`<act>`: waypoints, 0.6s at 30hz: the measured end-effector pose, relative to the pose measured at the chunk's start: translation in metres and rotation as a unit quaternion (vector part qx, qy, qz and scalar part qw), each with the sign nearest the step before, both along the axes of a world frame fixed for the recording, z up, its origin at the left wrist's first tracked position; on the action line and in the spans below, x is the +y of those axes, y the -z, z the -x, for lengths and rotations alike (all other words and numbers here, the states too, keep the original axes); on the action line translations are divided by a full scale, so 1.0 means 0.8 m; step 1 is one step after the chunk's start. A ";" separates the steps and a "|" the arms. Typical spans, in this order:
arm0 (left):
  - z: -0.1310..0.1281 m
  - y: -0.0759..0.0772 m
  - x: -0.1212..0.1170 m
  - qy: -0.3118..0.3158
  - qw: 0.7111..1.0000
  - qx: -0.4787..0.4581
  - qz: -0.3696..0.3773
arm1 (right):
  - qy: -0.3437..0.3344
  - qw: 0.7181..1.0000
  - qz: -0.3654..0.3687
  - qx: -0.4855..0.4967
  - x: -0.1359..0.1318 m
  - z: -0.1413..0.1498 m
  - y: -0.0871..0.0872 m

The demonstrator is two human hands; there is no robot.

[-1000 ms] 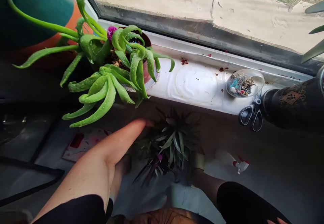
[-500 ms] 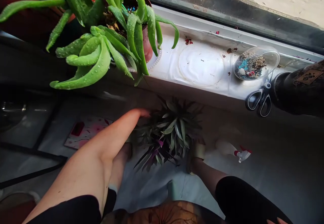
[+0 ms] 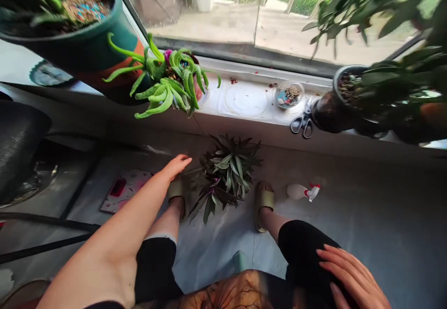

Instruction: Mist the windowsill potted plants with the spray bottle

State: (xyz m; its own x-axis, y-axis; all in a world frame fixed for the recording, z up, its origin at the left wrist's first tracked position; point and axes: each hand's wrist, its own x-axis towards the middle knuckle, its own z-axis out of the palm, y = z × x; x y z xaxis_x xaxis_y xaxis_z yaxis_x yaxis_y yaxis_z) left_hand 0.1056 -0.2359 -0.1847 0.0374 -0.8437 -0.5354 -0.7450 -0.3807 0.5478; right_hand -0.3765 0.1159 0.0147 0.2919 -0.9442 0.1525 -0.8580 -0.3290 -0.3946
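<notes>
A bushy plant with long dark green and purple leaves (image 3: 228, 169) stands on the floor between my feet; its pot is hidden. My left hand (image 3: 178, 164) is stretched out just left of its leaves, fingers extended, with no held thing visible. One thin leaf reaches out just below that hand. On my right thigh, over the black trouser leg (image 3: 303, 248), lies my right hand (image 3: 352, 274), its fingers spread and nothing in them.
On the windowsill (image 3: 216, 99) are a succulent (image 3: 164, 90), a clear cup of pebbles (image 3: 289, 95), scissors (image 3: 303, 124) and potted plants (image 3: 324, 111). A large green pot (image 3: 101, 43) stands left. On the floor are a spray bottle (image 3: 300, 191) and a pink-patterned scale-like square (image 3: 125, 189).
My left hand has drawn back left from the plant's leaves. My right hand has come into view onto my thigh. The camera view has pulled back, showing more of the window and sill.
</notes>
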 end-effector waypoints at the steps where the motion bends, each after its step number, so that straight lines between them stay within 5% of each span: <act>1: -0.011 -0.028 0.022 0.001 1.000 -0.017 0.020 | 0.004 1.000 0.000 -0.008 0.001 -0.005 -0.008; 5: -0.055 -0.146 0.132 0.006 0.989 -0.072 0.127 | 0.032 0.999 0.003 -0.043 0.019 -0.012 -0.021; 8: -0.076 -0.203 0.241 0.000 0.985 -0.071 0.154 | 0.047 0.996 0.003 -0.074 0.037 -0.009 -0.017; 13: -0.069 -0.220 0.422 -0.021 0.982 -0.069 0.175 | 0.109 0.985 -0.005 -0.135 0.057 0.001 -0.008; 18: -0.035 -0.221 0.543 0.001 0.952 -0.116 0.284 | 0.149 0.974 0.001 -0.171 0.070 0.010 -0.004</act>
